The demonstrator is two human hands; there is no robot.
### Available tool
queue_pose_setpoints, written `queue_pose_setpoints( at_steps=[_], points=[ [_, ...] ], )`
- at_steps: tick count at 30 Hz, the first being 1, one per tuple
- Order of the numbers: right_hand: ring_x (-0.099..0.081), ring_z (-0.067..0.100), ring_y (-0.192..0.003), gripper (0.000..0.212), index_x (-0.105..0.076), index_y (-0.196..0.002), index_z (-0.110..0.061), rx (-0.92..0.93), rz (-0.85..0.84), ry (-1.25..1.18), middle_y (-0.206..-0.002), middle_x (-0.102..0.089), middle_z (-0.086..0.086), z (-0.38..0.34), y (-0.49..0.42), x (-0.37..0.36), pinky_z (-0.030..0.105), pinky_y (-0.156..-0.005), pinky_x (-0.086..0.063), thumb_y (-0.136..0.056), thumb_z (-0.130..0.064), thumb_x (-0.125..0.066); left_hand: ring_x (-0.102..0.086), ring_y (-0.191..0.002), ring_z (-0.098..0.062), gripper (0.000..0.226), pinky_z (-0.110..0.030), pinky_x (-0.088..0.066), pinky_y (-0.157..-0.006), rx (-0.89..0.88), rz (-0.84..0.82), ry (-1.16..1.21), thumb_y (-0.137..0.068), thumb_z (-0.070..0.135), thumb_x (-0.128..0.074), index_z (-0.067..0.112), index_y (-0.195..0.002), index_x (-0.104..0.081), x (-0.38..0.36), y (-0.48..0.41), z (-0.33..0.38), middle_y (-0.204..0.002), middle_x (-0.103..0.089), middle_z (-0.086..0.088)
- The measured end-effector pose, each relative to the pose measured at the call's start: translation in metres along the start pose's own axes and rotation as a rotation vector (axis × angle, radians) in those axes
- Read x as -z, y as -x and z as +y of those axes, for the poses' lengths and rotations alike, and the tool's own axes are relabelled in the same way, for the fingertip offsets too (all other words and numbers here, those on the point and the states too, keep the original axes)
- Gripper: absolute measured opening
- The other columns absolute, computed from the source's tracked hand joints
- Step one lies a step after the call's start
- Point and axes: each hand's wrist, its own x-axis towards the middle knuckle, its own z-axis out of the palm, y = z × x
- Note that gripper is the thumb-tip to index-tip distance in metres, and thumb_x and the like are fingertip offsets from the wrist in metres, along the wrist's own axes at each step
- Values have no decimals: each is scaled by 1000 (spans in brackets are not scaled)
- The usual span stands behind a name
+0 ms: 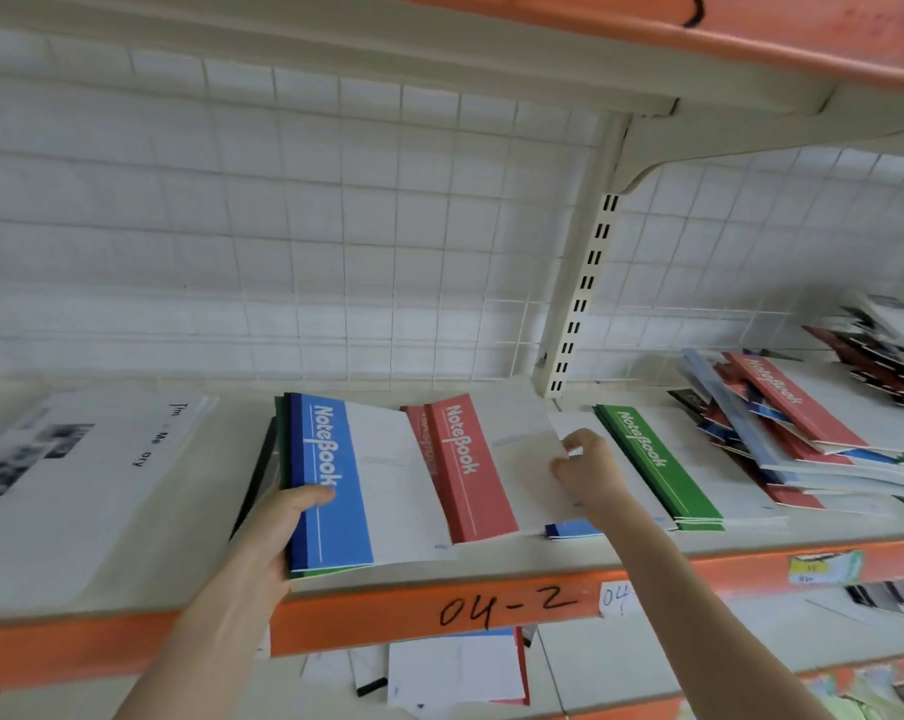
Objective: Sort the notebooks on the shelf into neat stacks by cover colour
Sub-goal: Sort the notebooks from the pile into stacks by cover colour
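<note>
Orange trim fronts the shelf [387,621], marked "04-2" in black by hand. On the shelf, near its front edge and left of centre, lies a blue notebook [345,511] with a blue spine band and a white cover. It tops a small stack whose green and dark edges show at the left and at the near end. The left grip [278,532] holds this stack at its near left corner, thumb pressed on the blue band and fingers hidden below.

Just right of it and touching, a red notebook [465,470] lies on another red one. The right grip [590,475] is narrow, fingers curled at the right edge of that notebook's white cover and pinching it. A small blue cover [574,529] pokes out from under the near end.

Right of the hand sits a tidy stack of green notebooks [657,470]. Farther right lies a loose heap of mixed notebooks [803,433], red, blue and white, fanned askew.

At the far left lie large white sheets [75,485] with black-and-white prints. A white wire grid [335,252] backs the shelf, and a slotted upright [585,283] stands behind the red and green stacks.
</note>
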Motion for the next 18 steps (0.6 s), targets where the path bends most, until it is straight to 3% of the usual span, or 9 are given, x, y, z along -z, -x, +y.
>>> queue_pose_setpoints(
  at_steps=[5,8,10,12,14,16,18],
  points=[
    [-61,36,-84,16,-46,-100,-9,-2,68,58,-98,-62,20,-3,3,-6,47,-73,-53,-87,-1,-46,-57,-69,-28,9,-33,-43,-58,39,1,21,-90,3,-50,10,-88,-54,21,-4,8,-79,-60,-13],
    [-60,37,-93,28,-52,-114,1,19,84,108,-104,-61,22,-7,7,-19,48,-79,-53,-86,-2,-49,-57,-71,-30,7,-35,-44,-60,72,-7,39,-89,5,-51,11,-87,-54,34,-4,11,-83,-60,-14],
    [-59,37,-95,33,-55,-118,2,48,96,178,-106,-62,21,-10,10,-29,37,-73,-53,-85,-2,-50,-58,-73,-32,6,-36,-45,-60,78,-11,28,-88,6,-51,12,-88,-54,42,-5,13,-85,-61,-15],
    [-51,32,-81,13,-59,-92,-4,98,113,353,-93,-59,14,-15,15,-38,22,-52,-38,-85,-2,-48,-58,-72,-32,6,-35,-44,-59,77,-24,1,-89,6,-51,11,-87,-54,47,-5,14,-83,-61,-16],
    [-46,30,-76,14,-49,-73,-7,119,157,489,-91,-53,13,-18,18,-46,22,-47,-27,-85,1,-46,-57,-70,-32,8,-34,-44,-59,66,-41,-22,-89,3,-51,9,-86,-54,51,-5,16,-81,-61,-16],
    [-46,27,-81,7,-54,-88,-3,129,166,591,-100,-51,14,-19,23,-51,23,-55,-31,-86,0,-48,-59,-71,-32,8,-35,-46,-62,48,-42,-57,-88,1,-53,8,-87,-57,54,-8,16,-82,-63,-15],
    [-47,25,-91,17,-56,-105,-2,169,176,647,-113,-50,14,-18,25,-54,25,-70,-38,-88,-4,-52,-61,-75,-32,9,-36,-48,-68,24,-49,-83,-87,0,-56,9,-87,-58,56,-10,15,-86,-65,-15]
  ],
)
